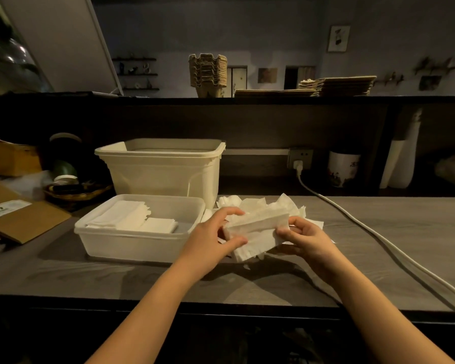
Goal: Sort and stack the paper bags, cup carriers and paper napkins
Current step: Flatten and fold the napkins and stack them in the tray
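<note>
Both hands hold a bundle of white paper napkins (258, 227) just above the grey counter. My left hand (216, 232) grips its left end and my right hand (305, 235) grips its right end. More loose napkins (247, 203) lie in a messy pile behind and under the bundle. A shallow translucent tray (132, 240) to the left holds neatly stacked napkins (132, 219). On the upper shelf stand stacked cup carriers (208, 74) and flat stacked paper bags (336, 86).
A tall cream bin (166, 169) stands behind the tray. A white power cable (378, 240) runs from a wall socket across the counter's right side. Brown cardboard (19, 219) and a wicker basket (76, 194) sit at the left; a white cup (343, 169) at the back right.
</note>
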Demonstrator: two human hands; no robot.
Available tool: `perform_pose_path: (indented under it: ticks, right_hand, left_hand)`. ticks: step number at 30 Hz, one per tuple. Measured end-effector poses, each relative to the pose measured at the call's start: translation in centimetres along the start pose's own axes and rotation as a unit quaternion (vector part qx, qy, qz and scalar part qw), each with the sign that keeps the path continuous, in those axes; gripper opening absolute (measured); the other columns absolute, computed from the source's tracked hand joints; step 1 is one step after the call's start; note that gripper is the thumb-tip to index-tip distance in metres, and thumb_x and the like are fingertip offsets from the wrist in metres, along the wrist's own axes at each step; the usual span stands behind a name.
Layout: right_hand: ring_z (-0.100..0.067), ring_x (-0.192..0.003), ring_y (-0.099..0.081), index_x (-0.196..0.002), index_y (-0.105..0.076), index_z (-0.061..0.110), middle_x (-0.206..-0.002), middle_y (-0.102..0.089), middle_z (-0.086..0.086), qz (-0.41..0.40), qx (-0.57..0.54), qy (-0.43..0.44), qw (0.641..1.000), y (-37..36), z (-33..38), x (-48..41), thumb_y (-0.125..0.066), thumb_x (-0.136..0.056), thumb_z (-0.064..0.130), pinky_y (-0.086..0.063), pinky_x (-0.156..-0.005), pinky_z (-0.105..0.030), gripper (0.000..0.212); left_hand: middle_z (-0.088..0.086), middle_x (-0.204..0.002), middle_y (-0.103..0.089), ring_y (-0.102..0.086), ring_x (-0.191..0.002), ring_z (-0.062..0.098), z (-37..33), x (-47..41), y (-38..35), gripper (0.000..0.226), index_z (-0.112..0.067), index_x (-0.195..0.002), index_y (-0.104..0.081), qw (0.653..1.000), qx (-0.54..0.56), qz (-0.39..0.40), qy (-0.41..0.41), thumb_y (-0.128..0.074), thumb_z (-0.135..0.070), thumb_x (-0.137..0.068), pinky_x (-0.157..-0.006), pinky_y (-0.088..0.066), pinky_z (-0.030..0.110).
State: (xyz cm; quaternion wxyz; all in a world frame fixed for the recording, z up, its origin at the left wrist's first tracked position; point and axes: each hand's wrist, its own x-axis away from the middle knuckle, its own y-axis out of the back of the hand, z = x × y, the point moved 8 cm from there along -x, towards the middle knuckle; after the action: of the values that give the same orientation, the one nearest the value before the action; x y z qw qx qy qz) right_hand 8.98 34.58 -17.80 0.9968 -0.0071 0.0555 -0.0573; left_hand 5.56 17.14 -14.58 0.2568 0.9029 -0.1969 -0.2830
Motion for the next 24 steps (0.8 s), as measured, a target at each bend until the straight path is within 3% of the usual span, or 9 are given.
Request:
perform_pose_path:
  ticks: [3, 7, 11, 13, 16, 19, 21, 24]
  right_hand:
    - [-0.017, -0.085, -0.068, -0.097, -0.063, 0.016, -0.088, -0.072, -0.002, -0.011, -0.023, 0.004, 1.0, -1.1, 1.5, -1.0, -0.067, -0.076, 0.024, -0.055, -0.075, -0.031, 0.023]
    - [-0.012, -0.072, -0.063, -0.101, -0.064, 0.02, -0.088, -0.068, -0.001, -0.02, -0.002, 0.006, 1.0, -4.1, 3.5, -2.9, -0.067, -0.082, 0.026, -0.048, -0.065, -0.026, 0.02]
    - [-0.009, -0.069, -0.061, -0.1, -0.066, 0.016, -0.085, -0.067, -0.001, 0.014, -0.006, -0.036, 0.999, -8.4, 4.1, -5.3, -0.066, -0.085, 0.02, -0.05, -0.061, -0.02, 0.015]
    - [-0.009, -0.066, -0.062, -0.097, -0.066, 0.011, -0.082, -0.067, -0.004, 0.039, -0.039, -0.071, 0.996, -11.0, 4.1, -6.7, -0.065, -0.085, 0.014, -0.052, -0.06, -0.018, 0.012]
    - [-0.009, -0.063, -0.062, -0.093, -0.066, 0.006, -0.08, -0.066, -0.007, 0.048, -0.052, -0.091, 0.993, -13.1, 3.7, -8.4, -0.065, -0.085, 0.01, -0.053, -0.058, -0.017, 0.009]
    - [-0.008, -0.06, -0.062, -0.099, -0.062, 0.003, -0.075, -0.064, -0.006, 0.04, 0.063, -0.082, 0.994, -15.1, 3.0, -10.4, -0.065, -0.086, 0.01, -0.052, -0.053, -0.015, 0.015]
    - [-0.009, -0.058, -0.061, -0.104, -0.06, 0.002, -0.074, -0.063, -0.007, 0.042, 0.16, -0.076, 0.983, -16.2, 2.8, -11.5, -0.065, -0.086, 0.01, -0.052, -0.052, -0.016, 0.019]
    - [-0.01, -0.061, -0.061, -0.106, -0.058, 0.004, -0.075, -0.062, -0.006, 0.067, 0.262, -0.08, 0.96, -17.8, 2.7, -12.9, -0.064, -0.087, 0.009, -0.055, -0.057, -0.018, 0.021]
  left_hand:
    - [-0.016, -0.098, -0.057, -0.06, -0.08, -0.003, -1.5, -0.3, 2.5, 0.047, -0.055, -0.109, -0.038, 0.998, -0.044, -0.028, -0.026, -0.068, -0.029, -0.083, -0.064, -0.051, 0.009]
    - [-0.014, -0.092, -0.058, -0.06, -0.08, 0.0, -1.6, -0.3, 6.1, 0.043, -0.051, -0.117, -0.038, 0.995, -0.08, -0.06, -0.017, -0.062, -0.031, -0.088, -0.065, -0.048, 0.011]
    - [-0.004, -0.085, -0.063, -0.062, -0.076, 0.012, 1.6, -0.1, 10.0, 0.036, -0.047, -0.114, -0.044, 0.991, -0.076, -0.101, 0.053, -0.062, -0.029, -0.088, -0.067, -0.052, 0.028]
    - [0.001, -0.084, -0.065, -0.064, -0.076, 0.015, 4.3, 0.2, 12.1, 0.035, -0.042, -0.114, -0.045, 0.986, -0.046, -0.116, 0.111, -0.064, -0.026, -0.088, -0.074, -0.055, 0.038]
    - [-0.001, -0.086, -0.064, -0.061, -0.078, 0.016, 6.7, 0.3, 13.6, 0.035, -0.037, -0.114, -0.044, 0.978, -0.056, -0.124, 0.161, -0.064, -0.029, -0.087, -0.073, -0.053, 0.038]
    - [-0.003, -0.077, -0.057, -0.055, -0.071, 0.015, 8.3, 0.7, 15.0, 0.03, -0.036, -0.114, -0.044, 0.966, -0.129, -0.117, 0.189, -0.06, -0.033, -0.089, -0.063, -0.044, 0.032]
    - [-0.007, -0.083, -0.057, -0.057, -0.08, 0.015, 9.1, 1.0, 15.5, 0.025, -0.037, -0.114, -0.045, 0.957, -0.167, -0.095, 0.219, -0.056, -0.036, -0.091, -0.072, -0.048, 0.034]
    - [-0.004, -0.107, -0.062, -0.057, -0.101, 0.018, 10.1, 1.2, 15.8, 0.029, -0.036, -0.121, -0.046, 0.936, -0.236, -0.042, 0.257, -0.05, -0.039, -0.093, -0.089, -0.048, 0.04]
